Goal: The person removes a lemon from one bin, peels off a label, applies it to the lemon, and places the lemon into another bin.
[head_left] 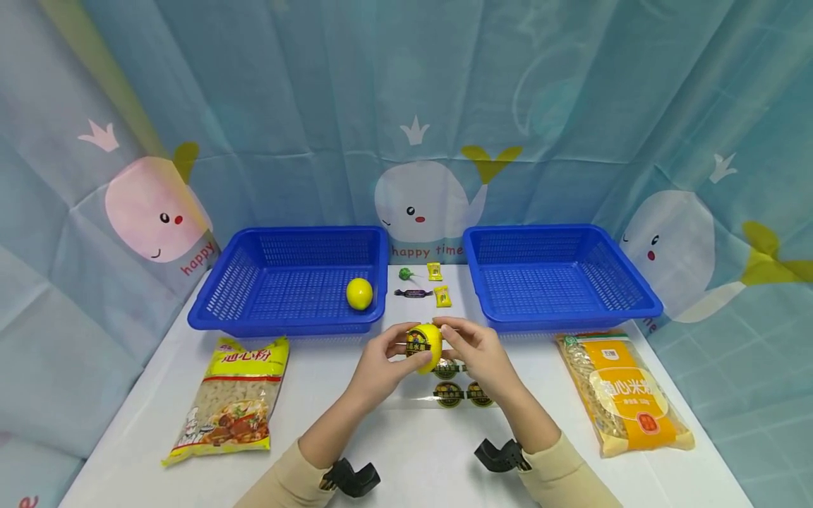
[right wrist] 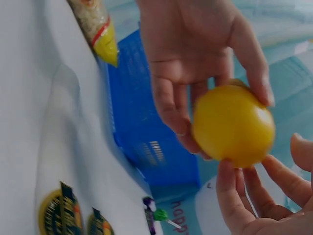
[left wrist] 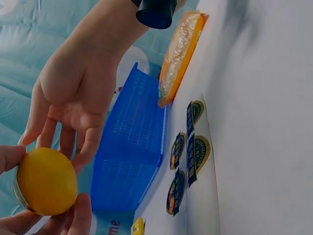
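A yellow lemon (head_left: 435, 341) with a dark round label (head_left: 418, 343) on its front is held up between both hands, over the table. My left hand (head_left: 385, 363) grips it from the left, thumb in front and fingers behind. On its other side, the fingers of my right hand (head_left: 478, 353) curve against the lemon; in the right wrist view their tips touch its skin (right wrist: 234, 125). Below the hands lies a clear sheet of round dark-and-gold stickers (head_left: 449, 395), partly covered by the hands and also seen in the left wrist view.
A blue basket (head_left: 219, 310) at the back left contains another lemon (head_left: 359, 293). Another blue basket (head_left: 565, 319) stands back right. Between them lie a green lollipop (head_left: 405, 274) and several wrapped candies (head_left: 442, 296). Pasta bags flank the hands, one left (head_left: 235, 398), one right (head_left: 625, 395).
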Action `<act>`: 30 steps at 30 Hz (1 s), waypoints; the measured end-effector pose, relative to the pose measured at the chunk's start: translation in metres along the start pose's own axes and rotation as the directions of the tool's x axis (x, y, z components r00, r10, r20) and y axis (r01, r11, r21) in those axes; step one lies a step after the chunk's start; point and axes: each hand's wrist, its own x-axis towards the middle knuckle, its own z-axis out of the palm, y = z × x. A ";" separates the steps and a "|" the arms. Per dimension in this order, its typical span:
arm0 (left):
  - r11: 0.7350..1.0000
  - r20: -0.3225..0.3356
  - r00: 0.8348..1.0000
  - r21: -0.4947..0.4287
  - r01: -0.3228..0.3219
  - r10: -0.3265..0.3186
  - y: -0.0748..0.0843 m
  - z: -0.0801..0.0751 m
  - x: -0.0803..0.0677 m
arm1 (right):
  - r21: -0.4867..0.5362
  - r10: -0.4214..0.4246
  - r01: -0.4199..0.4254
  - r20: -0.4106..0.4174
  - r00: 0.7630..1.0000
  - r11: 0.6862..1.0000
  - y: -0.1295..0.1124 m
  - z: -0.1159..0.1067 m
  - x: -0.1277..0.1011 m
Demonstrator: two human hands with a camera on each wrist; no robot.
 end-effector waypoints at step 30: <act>0.992 0.063 0.992 -0.066 0.109 -0.105 -0.009 0.004 0.002 | -0.448 -0.069 -0.180 -0.485 0.872 0.876 -0.040 -0.224 -0.027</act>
